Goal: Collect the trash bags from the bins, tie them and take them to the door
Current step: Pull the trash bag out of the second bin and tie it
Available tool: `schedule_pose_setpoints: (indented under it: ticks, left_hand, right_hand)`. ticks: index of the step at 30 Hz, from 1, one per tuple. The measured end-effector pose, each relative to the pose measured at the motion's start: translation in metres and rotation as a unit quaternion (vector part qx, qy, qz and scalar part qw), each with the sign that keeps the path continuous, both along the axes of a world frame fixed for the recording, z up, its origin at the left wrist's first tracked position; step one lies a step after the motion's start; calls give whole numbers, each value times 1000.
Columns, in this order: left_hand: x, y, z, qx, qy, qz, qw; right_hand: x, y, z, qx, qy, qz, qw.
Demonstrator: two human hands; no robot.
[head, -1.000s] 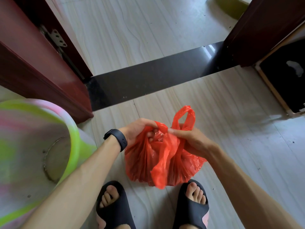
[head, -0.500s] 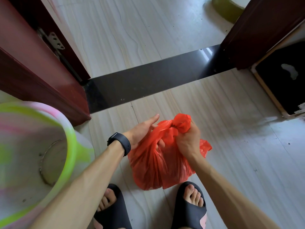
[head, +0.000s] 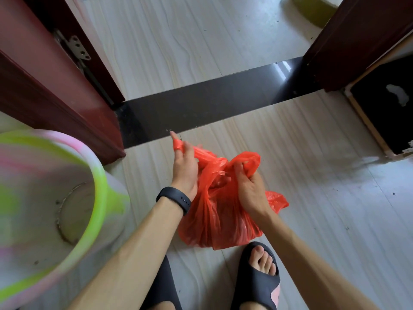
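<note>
Red trash bag (head: 219, 218) sits on pale wood-grain floor (head: 312, 175), centre frame, just ahead of black slippers (head: 257, 285), near black threshold strip (head: 201, 104) of dark-red doorway (head: 55, 97). Pink-green bin (head: 67, 198) at lower left. Left hand (head: 184, 173): index finger straight, bag handle wound round it, other fingers bent into plastic. Right hand (head: 250, 191): fingers curled tight on bunched bag mouth.

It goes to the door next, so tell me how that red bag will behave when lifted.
Likely floppy: the red bag is thin crinkled film, sagging between the left hand and right hand. Probably light: its handle strip is looped round just one finger. The bulging belly suggests loose contents that may shift.
</note>
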State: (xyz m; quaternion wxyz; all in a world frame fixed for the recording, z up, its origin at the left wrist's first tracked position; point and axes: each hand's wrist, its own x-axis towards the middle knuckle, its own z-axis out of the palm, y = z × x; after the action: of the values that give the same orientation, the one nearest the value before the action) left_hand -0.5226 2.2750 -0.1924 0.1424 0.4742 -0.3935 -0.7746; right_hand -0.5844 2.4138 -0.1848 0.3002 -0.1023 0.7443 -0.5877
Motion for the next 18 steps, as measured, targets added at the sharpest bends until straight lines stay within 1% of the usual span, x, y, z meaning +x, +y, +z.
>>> schedule_pose_setpoints:
  ticks: [2, 3, 4, 5, 6, 7, 9, 11, 13, 16, 18]
  left_hand:
    - [2, -4, -1, 126, 38, 88, 987]
    - [4, -5, -1, 171, 45, 118, 977]
    - [6, -5, -1, 192, 37, 140, 971]
    - [6, -4, 2, 203, 36, 151, 967]
    - [6, -2, 3, 206, 38, 162, 964]
    - [6, 1, 7, 214, 46, 166, 962]
    - [5, 1, 11, 204, 52, 173, 962]
    - [8, -3, 13, 152, 27, 158, 975]
    - [12, -9, 14, 102, 13, 137, 985]
    - [22, -15, 13, 41, -17, 92, 995]
    - [29, -16, 9, 17, -40, 78, 996]
  right_hand:
    - [1, -3, -1, -46, -111, -74, 990]
    - [2, -4, 0, -79, -178, -105, 975]
    - [1, -5, 2, -115, -250, -136, 952]
    - [-2, -5, 7, -157, -323, -170, 918]
    - [-6, -5, 12, -197, -381, -202, 881]
    - [-11, -4, 16, -228, -413, -233, 851]
    - [-25, -1, 20, -256, -422, -300, 816]
    - [-36, 8, 18, -250, -401, -366, 802]
    - [-43, 26, 8, -209, -376, -397, 811]
    - [-50, 61, -4, -138, -345, -399, 838]
    - [-54, 77, -6, -101, -333, -396, 850]
